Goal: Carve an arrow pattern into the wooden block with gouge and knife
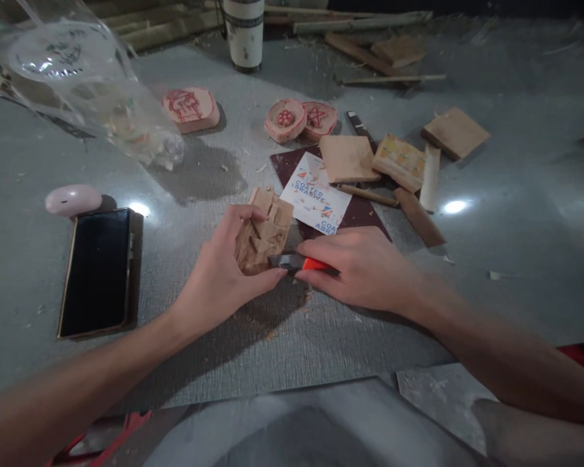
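My left hand grips a small wooden block with a pattern of grooves cut into its face, fingers at its far left side and thumb along the near edge. In my right hand is a utility knife with an orange-red handle and a dark front end. The knife's tip meets the near right part of the block. Just beyond my right hand lie a white sheet printed "coated abrasive" and a dark maroon sheet partly under it.
A phone and a pink oval case lie at left, near a clear plastic bag. Red-marked carved pieces, a plain wooden block, another block and a cup stand farther back. Wood shavings dot the table.
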`<state>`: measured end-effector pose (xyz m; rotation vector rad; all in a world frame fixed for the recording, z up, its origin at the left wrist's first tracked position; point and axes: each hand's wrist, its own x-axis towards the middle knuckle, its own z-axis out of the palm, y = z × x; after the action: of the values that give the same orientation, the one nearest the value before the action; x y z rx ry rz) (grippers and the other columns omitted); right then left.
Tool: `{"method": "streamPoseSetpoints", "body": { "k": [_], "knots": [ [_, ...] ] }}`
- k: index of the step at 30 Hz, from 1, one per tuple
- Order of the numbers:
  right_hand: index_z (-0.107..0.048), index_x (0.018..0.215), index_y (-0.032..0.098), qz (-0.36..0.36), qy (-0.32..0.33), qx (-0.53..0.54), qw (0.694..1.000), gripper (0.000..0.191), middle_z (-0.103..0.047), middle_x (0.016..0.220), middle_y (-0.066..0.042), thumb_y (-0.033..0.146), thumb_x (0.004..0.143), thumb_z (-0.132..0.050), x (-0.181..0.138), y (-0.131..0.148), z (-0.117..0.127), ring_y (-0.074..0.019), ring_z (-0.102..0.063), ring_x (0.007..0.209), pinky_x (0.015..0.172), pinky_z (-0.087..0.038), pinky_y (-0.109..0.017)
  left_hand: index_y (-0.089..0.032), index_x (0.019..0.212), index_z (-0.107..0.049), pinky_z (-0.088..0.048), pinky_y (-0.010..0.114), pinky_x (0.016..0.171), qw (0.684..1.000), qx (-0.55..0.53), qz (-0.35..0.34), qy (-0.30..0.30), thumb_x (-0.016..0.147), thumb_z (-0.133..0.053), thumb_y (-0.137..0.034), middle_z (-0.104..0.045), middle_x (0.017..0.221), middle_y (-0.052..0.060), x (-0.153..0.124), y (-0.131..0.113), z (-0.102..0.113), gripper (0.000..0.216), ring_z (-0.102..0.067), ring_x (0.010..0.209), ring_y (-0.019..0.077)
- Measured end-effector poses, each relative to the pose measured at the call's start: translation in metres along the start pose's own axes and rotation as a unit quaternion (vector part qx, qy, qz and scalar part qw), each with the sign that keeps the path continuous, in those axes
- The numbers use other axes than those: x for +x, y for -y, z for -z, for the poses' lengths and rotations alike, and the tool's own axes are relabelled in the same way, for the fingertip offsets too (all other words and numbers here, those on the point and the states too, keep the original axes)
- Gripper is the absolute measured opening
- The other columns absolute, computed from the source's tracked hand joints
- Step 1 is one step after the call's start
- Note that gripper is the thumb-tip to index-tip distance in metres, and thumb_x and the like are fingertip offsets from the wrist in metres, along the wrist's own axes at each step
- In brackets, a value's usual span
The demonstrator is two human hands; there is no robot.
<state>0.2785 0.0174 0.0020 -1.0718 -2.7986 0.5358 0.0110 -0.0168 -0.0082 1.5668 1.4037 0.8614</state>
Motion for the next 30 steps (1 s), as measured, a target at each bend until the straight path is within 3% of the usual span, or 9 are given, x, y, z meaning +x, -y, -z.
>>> {"method": "streamPoseSetpoints", "body": {
  "k": [11, 16, 24, 30],
  "knots": [
    [-0.071, 0.100, 0.023, -0.008, -0.003, 0.008, 1.000, 0.035, -0.079, 0.089, -0.002, 0.048, 0.122, -0.059, 0.000, 0.002, 0.000, -0.0197, -0.066, 0.076, 0.067, -0.027, -0.038, -0.034, 0.133, -0.054, -0.061, 0.038, 0.082, 1.000, 0.000, 0.003, 0.005, 0.078, -0.095, -0.031, -0.074, 0.117, -0.001, -0.002, 0.003, 0.000, 0.068, -0.077, 0.099, 0.0234],
    [-0.075, 0.109, 0.023, -0.011, 0.000, 0.001, 1.000, 0.035, -0.083, 0.094, -0.002, 0.051, 0.123, -0.059, -0.001, 0.003, -0.002, -0.0208, -0.070, 0.080, 0.067, -0.028, -0.039, -0.034, 0.130, -0.056, -0.062, 0.039, 0.084, 1.000, -0.001, 0.002, 0.001, 0.081, -0.094, -0.029, -0.073, 0.110, -0.003, -0.002, 0.003, -0.001, 0.062, -0.076, 0.094, 0.0218],
    [-0.073, 0.103, 0.024, -0.004, -0.015, -0.013, 1.000, 0.039, -0.080, 0.088, -0.002, 0.052, 0.124, -0.056, -0.002, 0.005, 0.001, -0.0206, -0.069, 0.077, 0.068, -0.030, -0.039, -0.031, 0.122, -0.055, -0.062, 0.037, 0.081, 0.999, -0.030, 0.017, 0.000, 0.077, -0.095, -0.029, -0.070, 0.103, -0.004, 0.002, -0.002, 0.000, 0.061, -0.075, 0.096, 0.0220],
    [-0.077, 0.110, 0.024, -0.005, -0.031, -0.059, 0.998, 0.039, -0.083, 0.092, -0.004, 0.052, 0.125, -0.055, -0.004, 0.008, 0.001, -0.0214, -0.067, 0.076, 0.067, -0.028, -0.041, -0.031, 0.117, -0.052, -0.060, 0.032, 0.068, 0.996, -0.082, 0.040, 0.012, 0.075, -0.094, -0.024, -0.072, 0.097, -0.005, 0.003, -0.008, 0.000, 0.060, -0.073, 0.082, 0.0180]
  ]
}}
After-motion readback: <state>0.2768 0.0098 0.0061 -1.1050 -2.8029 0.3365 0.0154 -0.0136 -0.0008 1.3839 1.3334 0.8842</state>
